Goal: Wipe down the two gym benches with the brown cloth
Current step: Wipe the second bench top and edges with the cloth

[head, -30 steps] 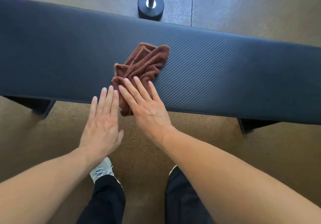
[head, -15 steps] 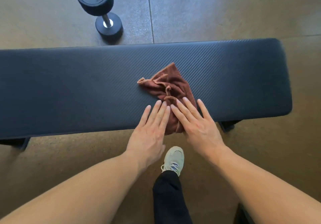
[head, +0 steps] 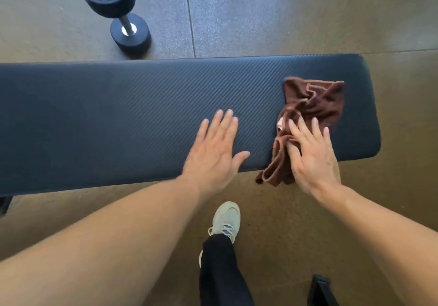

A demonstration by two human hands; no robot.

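A dark ribbed gym bench (head: pixel 118 120) runs across the view, its right end in sight. The crumpled brown cloth (head: pixel 312 101) lies near that right end, one corner hanging over the near edge. My right hand (head: pixel 310 153) presses flat on the cloth's near part with straight fingers. My left hand (head: pixel 213 153) lies flat and spread on the bare bench pad to the left of the cloth, not touching it. Only one bench is in view.
A black dumbbell (head: pixel 118 13) stands on the floor behind the bench at the upper left. My shoe (head: pixel 225 220) and dark trouser leg are on the floor below the bench. A dark object (head: pixel 320 291) shows at the bottom right edge.
My right hand has slid the cloth rightward along the bench toward its right end. My left hand has left the cloth and now lies apart from it on the pad.
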